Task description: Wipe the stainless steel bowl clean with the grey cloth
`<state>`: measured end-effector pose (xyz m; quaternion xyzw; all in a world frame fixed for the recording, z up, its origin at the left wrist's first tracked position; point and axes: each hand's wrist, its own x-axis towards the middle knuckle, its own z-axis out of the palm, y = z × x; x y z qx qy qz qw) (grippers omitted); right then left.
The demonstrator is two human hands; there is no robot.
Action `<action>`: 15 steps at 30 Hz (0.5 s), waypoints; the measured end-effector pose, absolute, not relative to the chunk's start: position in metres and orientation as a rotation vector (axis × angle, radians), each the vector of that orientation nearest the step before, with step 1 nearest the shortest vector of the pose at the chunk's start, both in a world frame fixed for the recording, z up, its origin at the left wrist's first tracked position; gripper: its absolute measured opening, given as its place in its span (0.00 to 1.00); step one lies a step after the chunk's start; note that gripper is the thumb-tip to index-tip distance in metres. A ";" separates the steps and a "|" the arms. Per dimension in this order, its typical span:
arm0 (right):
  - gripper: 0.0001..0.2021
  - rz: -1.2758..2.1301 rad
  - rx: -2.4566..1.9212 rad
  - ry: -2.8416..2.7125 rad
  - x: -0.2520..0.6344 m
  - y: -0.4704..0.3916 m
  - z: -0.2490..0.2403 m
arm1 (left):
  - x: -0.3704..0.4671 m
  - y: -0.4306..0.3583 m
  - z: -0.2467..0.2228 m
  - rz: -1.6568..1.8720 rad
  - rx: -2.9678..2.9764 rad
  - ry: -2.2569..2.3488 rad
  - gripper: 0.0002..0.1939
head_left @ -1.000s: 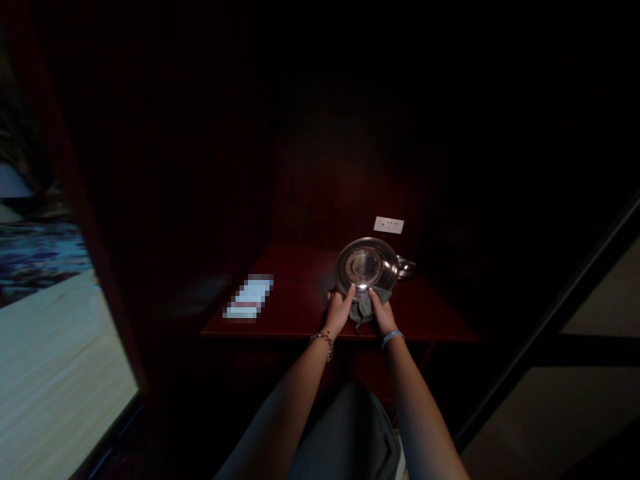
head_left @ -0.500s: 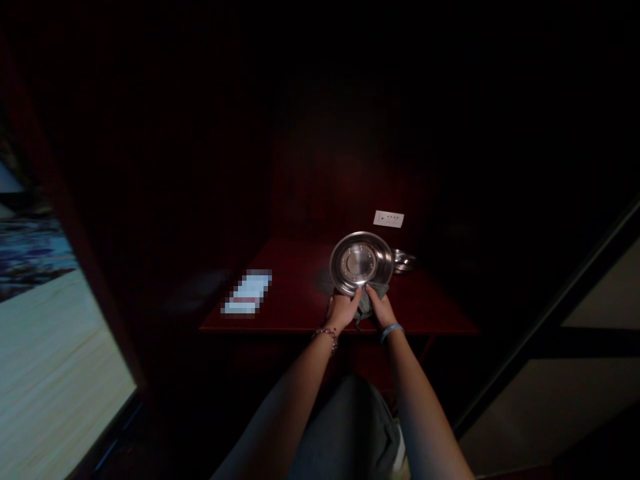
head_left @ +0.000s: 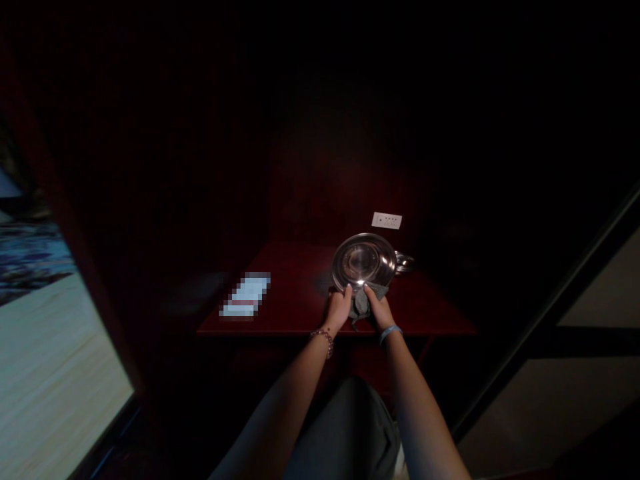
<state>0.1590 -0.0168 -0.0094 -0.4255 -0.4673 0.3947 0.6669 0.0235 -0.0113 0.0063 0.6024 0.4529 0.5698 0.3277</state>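
A shiny stainless steel bowl [head_left: 361, 261] is tilted up above the desk, its inside turned toward me. My left hand [head_left: 340, 308] grips its lower left rim, thumb on the near edge and the other fingers hidden behind. My right hand [head_left: 379, 305] is closed on a grey cloth [head_left: 361, 304] and presses it against the lower rim, right thumb on top. Part of the cloth hangs down between both hands.
More stacked steel dishes [head_left: 404, 262] stand behind the bowl on the dark red desk [head_left: 285, 300]. A blurred-out pale sheet [head_left: 246, 295] lies at the left. A white wall socket [head_left: 387, 220] is on the back panel. Dark side panels flank the desk.
The bowl has turned and tilted slightly in my hands. My left hand has slid a little left along the rim, away from my right thumb, showing more cloth between them.
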 end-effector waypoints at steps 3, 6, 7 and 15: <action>0.27 0.896 -0.956 -1.055 0.158 -0.016 -0.010 | 0.020 -0.009 0.008 1.577 1.464 1.149 0.25; 0.27 0.910 -0.952 -1.078 0.158 -0.015 -0.012 | 0.017 -0.011 0.010 1.626 1.313 1.095 0.28; 0.27 0.912 -0.959 -1.079 0.158 -0.015 -0.012 | 0.017 -0.012 0.011 1.627 1.286 1.077 0.29; 0.28 0.770 -1.005 -0.969 0.160 -0.018 -0.004 | 0.016 -0.010 0.011 1.620 1.168 0.999 0.23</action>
